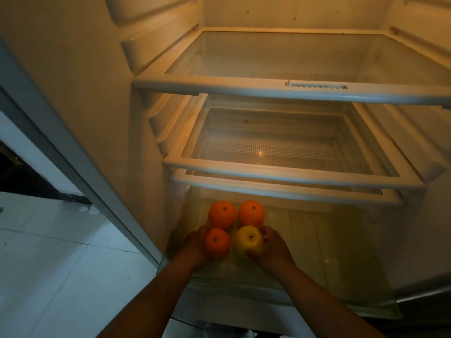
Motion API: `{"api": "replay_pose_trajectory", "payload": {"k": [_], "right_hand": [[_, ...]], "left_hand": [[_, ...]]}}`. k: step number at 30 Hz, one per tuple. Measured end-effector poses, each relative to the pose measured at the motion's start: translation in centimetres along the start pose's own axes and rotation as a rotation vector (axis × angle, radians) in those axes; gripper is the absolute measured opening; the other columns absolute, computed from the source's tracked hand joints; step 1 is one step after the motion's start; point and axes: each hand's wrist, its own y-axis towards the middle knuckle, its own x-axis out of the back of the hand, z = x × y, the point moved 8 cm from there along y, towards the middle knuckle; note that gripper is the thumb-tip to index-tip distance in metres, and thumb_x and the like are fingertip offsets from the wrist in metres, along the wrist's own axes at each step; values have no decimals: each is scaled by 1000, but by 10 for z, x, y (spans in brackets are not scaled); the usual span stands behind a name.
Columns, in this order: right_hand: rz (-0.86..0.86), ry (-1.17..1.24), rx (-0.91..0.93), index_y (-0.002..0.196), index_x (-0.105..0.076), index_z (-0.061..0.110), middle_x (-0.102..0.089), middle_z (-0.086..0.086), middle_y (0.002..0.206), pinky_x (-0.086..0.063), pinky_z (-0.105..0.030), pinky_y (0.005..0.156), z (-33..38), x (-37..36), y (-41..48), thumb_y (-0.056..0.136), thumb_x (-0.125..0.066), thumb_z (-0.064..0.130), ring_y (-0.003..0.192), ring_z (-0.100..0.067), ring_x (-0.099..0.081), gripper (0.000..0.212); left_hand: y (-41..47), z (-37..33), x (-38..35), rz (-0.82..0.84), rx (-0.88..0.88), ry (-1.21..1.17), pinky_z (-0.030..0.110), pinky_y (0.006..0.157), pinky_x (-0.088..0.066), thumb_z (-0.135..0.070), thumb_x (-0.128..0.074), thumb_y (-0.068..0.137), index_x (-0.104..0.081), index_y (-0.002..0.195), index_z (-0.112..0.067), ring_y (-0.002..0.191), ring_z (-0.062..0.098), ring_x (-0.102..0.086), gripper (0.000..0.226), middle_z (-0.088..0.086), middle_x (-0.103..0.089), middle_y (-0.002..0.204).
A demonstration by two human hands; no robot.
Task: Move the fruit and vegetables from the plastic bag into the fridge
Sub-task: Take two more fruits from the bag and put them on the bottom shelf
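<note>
**Both hands on fruit at the front of the fridge's bottom compartment**

Nearest the camera, two bare forearms reach forward and down into the open fridge (85,93). The left hand (195,245) grips a small orange (217,242) from its left side, fingers curled round it. The fruit sits to the right of the palm, stem end up. The right hand (273,250) grips a yellow apple (249,241) from its right side. Its thumb is at the near lower edge and its fingers wrap over the far upper edge, and the apple lies to the left of the palm. Orange and apple stand side by side with a narrow gap between them, at the front of the bottom compartment floor (317,240). Whether they rest fully on it cannot be told.

Just behind them are two larger fruits, the left rear orange (222,214) and the right rear orange (251,213). They are close together on the same floor, and no hand touches them.

Above and farther back is the lower shelf (280,175), and beyond it the upper shelf (268,90). Pale floor tiles (48,264) lie to the left, outside the cabinet.
</note>
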Motion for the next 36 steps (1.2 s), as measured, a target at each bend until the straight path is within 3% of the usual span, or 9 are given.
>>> {"api": "replay_pose_trajectory", "payload": {"k": [4, 7, 11, 14, 18, 24, 29, 34, 36], "right_hand": [[-6, 9, 21, 115, -57, 9, -59, -11, 117, -45, -29, 77, 1, 1, -1, 72, -77, 16, 104, -25, -56, 48], [-12, 9, 35, 113, -58, 7, -59, -12, 117, -45, -30, 79, 3, 4, -3, 71, -76, 14, 105, -26, -57, 46], [1, -7, 58, 114, -58, 6, -58, -13, 118, -40, -23, 76, 1, 3, -1, 73, -76, 12, 106, -25, -56, 46], [1, -8, 60, 120, -56, 7, -56, -12, 123, -36, -19, 77, -3, 4, 0, 73, -77, 14, 112, -25, -54, 52], [-33, -3, 24, 129, -47, 11, -48, -10, 133, -37, -22, 88, -15, 7, 1, 73, -78, 27, 118, -24, -48, 67], [-110, -110, 114, 128, -49, 18, -54, -2, 128, -37, -19, 83, -5, 27, -27, 80, -69, 40, 112, -17, -53, 56], [-106, -240, 243, 125, -52, 18, -55, -2, 127, -34, -16, 84, 24, 24, -58, 81, -67, 37, 112, -16, -54, 50], [-139, -271, 328, 124, -55, 17, -56, -3, 128, -38, -22, 88, 64, 11, -91, 79, -71, 34, 113, -21, -55, 50], [-147, -236, 329, 123, -55, 19, -56, 0, 128, -36, -16, 83, 76, 3, -104, 79, -71, 33, 112, -17, -54, 48]], "left_hand": [[1, -2, 0, -16, -16, -17, 38, 95, -46, -23, -75, 75, -43, 133, -17, 116, 30, -53, 67, 14, -55, 129], [-1, -9, 4, -42, -46, -48, 31, 88, -47, -30, -72, 74, -48, 128, -17, 111, 28, -56, 61, 11, -59, 123], [-2, -15, 11, -76, -54, 43, 24, 83, -40, -29, -67, 82, -35, 139, -17, 118, 29, -50, 67, 10, -48, 135], [-5, -21, 14, -84, -61, 103, 23, 87, -36, -33, -59, 89, -27, 143, -19, 125, 28, -44, 64, 11, -39, 143], [-17, -28, 16, -88, -122, 138, 23, 86, -35, -35, -53, 92, -32, 141, -19, 123, 25, -46, 55, 11, -42, 141], [-34, -39, 23, -78, -238, 172, 23, 91, -37, -38, -51, 92, -41, 136, -19, 120, 21, -48, 49, 8, -46, 137], [-56, -48, 37, -91, -336, 175, 18, 90, -31, -53, -41, 75, -43, 135, -21, 121, 17, -48, 68, 4, -47, 137], [-96, -47, 61, -122, -432, 147, 24, 95, -33, -47, -52, 90, -42, 134, -28, 123, 11, -41, 49, -5, -44, 137], [-112, -36, 67, -88, -423, 88, 26, 97, -36, -44, -52, 90, -40, 134, -32, 124, 9, -39, 47, -10, -41, 133]]}}
